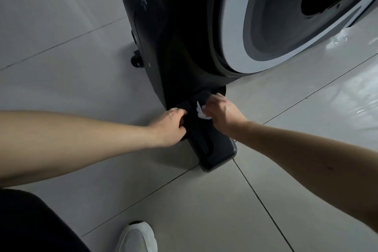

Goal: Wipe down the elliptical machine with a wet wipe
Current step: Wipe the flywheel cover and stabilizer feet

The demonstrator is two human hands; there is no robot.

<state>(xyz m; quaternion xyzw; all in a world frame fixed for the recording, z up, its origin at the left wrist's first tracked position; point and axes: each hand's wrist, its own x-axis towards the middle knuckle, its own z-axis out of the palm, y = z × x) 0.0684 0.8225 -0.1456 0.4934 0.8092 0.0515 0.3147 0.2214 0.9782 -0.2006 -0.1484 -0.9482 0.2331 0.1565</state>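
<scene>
The elliptical machine [184, 26] fills the upper middle of the head view, a black housing with a white and grey flywheel cover [266, 26] on its right. Its black base bar [212, 149] runs along the floor toward me. My left hand [169, 127] grips the left edge of that bar, fingers curled round it. My right hand [221, 112] holds a crumpled white wet wipe [201, 111] against the top of the bar, close to the housing. Most of the wipe is hidden under my fingers.
Glossy grey floor tiles [61, 67] surround the machine. A small black transport wheel [136, 61] sticks out on the housing's left side. My white shoe [137, 237] stands on the floor at the bottom, with my dark trouser leg [30, 227] at the lower left.
</scene>
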